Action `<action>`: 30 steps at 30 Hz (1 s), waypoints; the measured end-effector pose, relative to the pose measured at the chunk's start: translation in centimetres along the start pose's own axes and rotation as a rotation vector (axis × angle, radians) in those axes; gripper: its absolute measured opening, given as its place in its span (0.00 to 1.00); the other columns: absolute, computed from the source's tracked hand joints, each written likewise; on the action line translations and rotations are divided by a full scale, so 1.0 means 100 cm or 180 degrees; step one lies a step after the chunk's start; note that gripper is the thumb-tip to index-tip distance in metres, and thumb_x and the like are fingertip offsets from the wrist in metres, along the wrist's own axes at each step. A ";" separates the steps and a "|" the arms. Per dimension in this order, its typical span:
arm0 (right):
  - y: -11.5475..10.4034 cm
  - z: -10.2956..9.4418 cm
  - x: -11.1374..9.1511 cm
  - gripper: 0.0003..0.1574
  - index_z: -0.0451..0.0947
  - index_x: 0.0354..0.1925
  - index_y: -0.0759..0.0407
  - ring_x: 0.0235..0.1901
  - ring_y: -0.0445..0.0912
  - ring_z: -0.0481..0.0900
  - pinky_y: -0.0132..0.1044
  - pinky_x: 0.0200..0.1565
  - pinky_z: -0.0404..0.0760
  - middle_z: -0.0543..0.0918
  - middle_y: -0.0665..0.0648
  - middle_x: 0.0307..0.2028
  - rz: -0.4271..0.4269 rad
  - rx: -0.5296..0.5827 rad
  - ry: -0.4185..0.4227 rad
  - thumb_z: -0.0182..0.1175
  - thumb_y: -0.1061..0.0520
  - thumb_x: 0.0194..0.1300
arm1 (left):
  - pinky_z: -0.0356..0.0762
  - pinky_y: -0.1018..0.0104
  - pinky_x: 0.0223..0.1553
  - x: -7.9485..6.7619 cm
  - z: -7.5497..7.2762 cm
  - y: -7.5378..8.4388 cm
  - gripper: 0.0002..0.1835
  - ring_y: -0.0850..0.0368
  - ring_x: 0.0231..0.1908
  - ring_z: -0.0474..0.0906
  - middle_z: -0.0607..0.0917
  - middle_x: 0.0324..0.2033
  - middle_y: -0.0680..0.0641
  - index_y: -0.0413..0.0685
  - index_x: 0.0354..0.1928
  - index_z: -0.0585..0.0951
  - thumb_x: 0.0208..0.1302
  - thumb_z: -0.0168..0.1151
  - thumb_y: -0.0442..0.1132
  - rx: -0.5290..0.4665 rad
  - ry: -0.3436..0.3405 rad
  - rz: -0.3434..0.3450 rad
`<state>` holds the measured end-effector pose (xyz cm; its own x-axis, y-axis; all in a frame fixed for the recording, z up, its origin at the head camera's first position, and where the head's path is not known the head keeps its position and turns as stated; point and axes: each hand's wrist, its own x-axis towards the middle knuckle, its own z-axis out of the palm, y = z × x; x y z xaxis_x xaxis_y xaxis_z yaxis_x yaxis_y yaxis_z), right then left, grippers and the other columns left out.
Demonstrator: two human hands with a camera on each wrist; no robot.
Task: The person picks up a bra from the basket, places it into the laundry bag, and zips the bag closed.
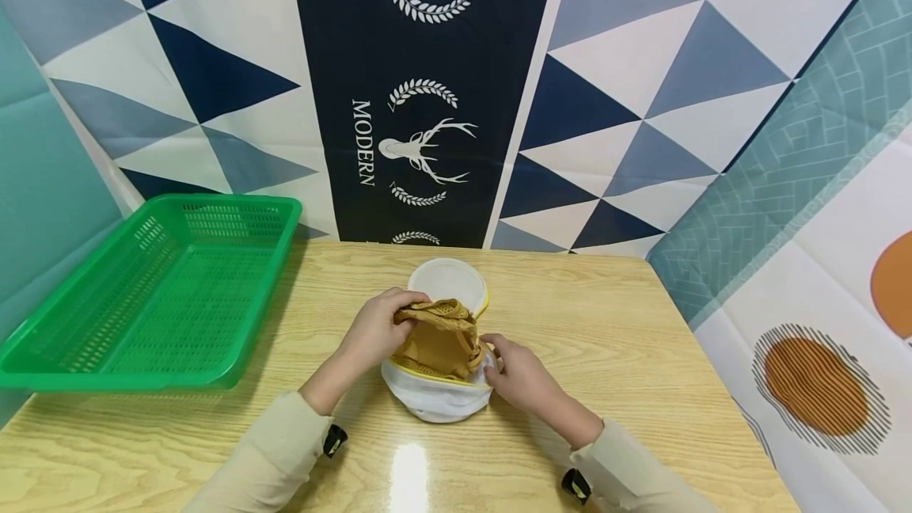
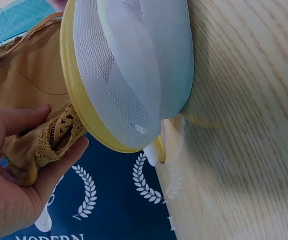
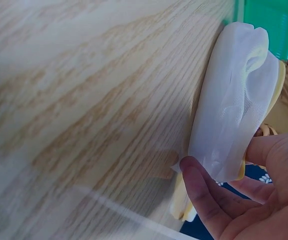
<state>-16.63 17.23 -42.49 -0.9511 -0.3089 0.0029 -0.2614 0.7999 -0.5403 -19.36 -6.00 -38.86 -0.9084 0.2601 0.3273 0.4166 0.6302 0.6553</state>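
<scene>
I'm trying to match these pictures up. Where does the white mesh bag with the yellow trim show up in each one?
Head: the white mesh bag sits at lower centre.
Left wrist: the bag fills the upper middle.
Right wrist: the bag stands right of centre.
Shared landmark: the brown lacy cloth at its opening.

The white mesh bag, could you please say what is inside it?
A brown, lace-trimmed garment sits partly inside the mesh bag; its lower part and the bag's bottom are hidden.
</scene>
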 end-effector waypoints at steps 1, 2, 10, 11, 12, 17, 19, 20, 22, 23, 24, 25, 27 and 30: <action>0.000 0.000 0.000 0.29 0.64 0.57 0.60 0.17 0.37 0.69 0.28 0.16 0.69 0.79 0.57 0.37 0.0001 -0.0004 -0.0002 0.56 0.60 0.56 | 0.74 0.61 0.46 0.000 0.000 0.000 0.17 0.55 0.44 0.76 0.81 0.41 0.52 0.56 0.43 0.80 0.51 0.61 0.30 0.0017 -0.0012 0.0001; 0.000 0.000 0.000 0.28 0.64 0.57 0.60 0.17 0.36 0.69 0.28 0.16 0.69 0.79 0.57 0.37 -0.0001 -0.0007 0.0000 0.55 0.60 0.56 | 0.74 0.61 0.46 0.001 0.001 0.000 0.17 0.56 0.44 0.76 0.81 0.40 0.52 0.56 0.43 0.80 0.51 0.61 0.30 0.0036 -0.0027 -0.0004; 0.001 0.001 0.000 0.27 0.65 0.56 0.60 0.15 0.36 0.68 0.27 0.16 0.68 0.79 0.56 0.35 -0.0036 -0.0051 0.0022 0.54 0.61 0.56 | 0.74 0.61 0.46 0.003 0.002 0.003 0.17 0.56 0.43 0.77 0.81 0.40 0.53 0.57 0.42 0.80 0.51 0.61 0.31 0.0249 -0.0138 0.0014; 0.001 0.001 0.000 0.27 0.65 0.56 0.60 0.15 0.36 0.67 0.28 0.15 0.68 0.79 0.56 0.35 -0.0030 -0.0047 0.0018 0.54 0.61 0.57 | 0.74 0.62 0.46 0.004 0.002 0.003 0.17 0.56 0.43 0.77 0.81 0.40 0.53 0.57 0.43 0.80 0.51 0.62 0.31 0.0293 -0.0150 0.0027; 0.001 0.001 0.000 0.27 0.65 0.56 0.60 0.14 0.36 0.67 0.28 0.15 0.68 0.79 0.56 0.35 -0.0023 -0.0043 0.0013 0.54 0.60 0.57 | 0.74 0.61 0.45 0.004 0.003 0.003 0.17 0.56 0.43 0.77 0.81 0.40 0.53 0.57 0.43 0.80 0.51 0.61 0.31 0.0339 -0.0161 0.0045; 0.001 0.001 0.000 0.28 0.64 0.57 0.59 0.14 0.36 0.67 0.28 0.15 0.67 0.78 0.55 0.35 -0.0002 -0.0021 -0.0015 0.54 0.60 0.57 | 0.73 0.61 0.46 0.008 0.002 0.004 0.16 0.57 0.44 0.77 0.81 0.40 0.54 0.57 0.42 0.80 0.52 0.60 0.31 0.0526 -0.0213 0.0151; 0.001 0.001 0.001 0.27 0.64 0.57 0.59 0.15 0.36 0.67 0.28 0.15 0.68 0.78 0.56 0.36 -0.0002 -0.0025 -0.0024 0.54 0.60 0.57 | 0.73 0.62 0.47 0.009 0.002 0.005 0.16 0.58 0.44 0.77 0.81 0.40 0.55 0.58 0.42 0.80 0.52 0.60 0.31 0.0589 -0.0248 0.0187; 0.001 0.001 0.001 0.27 0.64 0.57 0.59 0.15 0.36 0.68 0.28 0.15 0.68 0.78 0.56 0.36 0.0000 -0.0025 -0.0030 0.54 0.60 0.58 | 0.73 0.62 0.47 0.009 0.002 0.005 0.16 0.58 0.44 0.77 0.82 0.40 0.55 0.58 0.42 0.80 0.52 0.60 0.31 0.0628 -0.0271 0.0197; 0.001 0.001 0.001 0.27 0.65 0.57 0.59 0.16 0.36 0.68 0.28 0.16 0.68 0.78 0.56 0.36 -0.0001 -0.0022 -0.0038 0.54 0.60 0.58 | 0.73 0.62 0.47 0.009 0.002 0.006 0.16 0.59 0.43 0.77 0.82 0.40 0.55 0.58 0.42 0.80 0.53 0.59 0.31 0.0689 -0.0321 0.0207; 0.001 0.001 0.001 0.27 0.65 0.57 0.59 0.15 0.36 0.68 0.28 0.16 0.68 0.78 0.56 0.36 0.0004 -0.0014 -0.0044 0.54 0.60 0.58 | 0.73 0.62 0.46 0.010 0.002 0.006 0.16 0.59 0.43 0.77 0.82 0.40 0.55 0.58 0.42 0.80 0.53 0.59 0.31 0.0725 -0.0346 0.0210; 0.001 0.001 0.001 0.27 0.65 0.57 0.59 0.16 0.36 0.68 0.28 0.16 0.68 0.78 0.56 0.36 0.0005 -0.0017 -0.0047 0.54 0.60 0.58 | 0.73 0.62 0.46 0.010 0.002 0.006 0.16 0.59 0.43 0.77 0.81 0.40 0.55 0.58 0.43 0.80 0.53 0.59 0.31 0.0757 -0.0370 0.0217; 0.001 0.001 0.001 0.27 0.65 0.57 0.59 0.15 0.36 0.68 0.28 0.16 0.68 0.78 0.56 0.36 0.0002 -0.0016 -0.0046 0.54 0.60 0.58 | 0.73 0.62 0.46 0.010 0.002 0.006 0.17 0.59 0.43 0.77 0.81 0.40 0.55 0.58 0.43 0.80 0.52 0.59 0.30 0.0792 -0.0399 0.0226; 0.001 0.002 0.001 0.27 0.65 0.56 0.59 0.15 0.36 0.68 0.28 0.16 0.68 0.79 0.55 0.35 -0.0002 -0.0030 -0.0034 0.54 0.60 0.57 | 0.74 0.62 0.45 0.011 0.002 0.007 0.17 0.59 0.42 0.77 0.81 0.39 0.55 0.57 0.43 0.80 0.52 0.59 0.29 0.0826 -0.0439 0.0245; 0.000 0.002 0.001 0.26 0.65 0.56 0.59 0.14 0.36 0.66 0.28 0.16 0.67 0.78 0.54 0.33 -0.0019 -0.0092 0.0001 0.54 0.60 0.57 | 0.74 0.62 0.44 0.012 0.002 0.009 0.17 0.58 0.40 0.77 0.81 0.37 0.55 0.57 0.42 0.80 0.51 0.58 0.29 0.0871 -0.0496 0.0289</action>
<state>-16.74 17.11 -42.66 -0.9495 -0.3136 0.0064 -0.2718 0.8126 -0.5156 -20.11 -4.95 -37.99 -0.8714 0.4196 0.2541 0.4901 0.7671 0.4140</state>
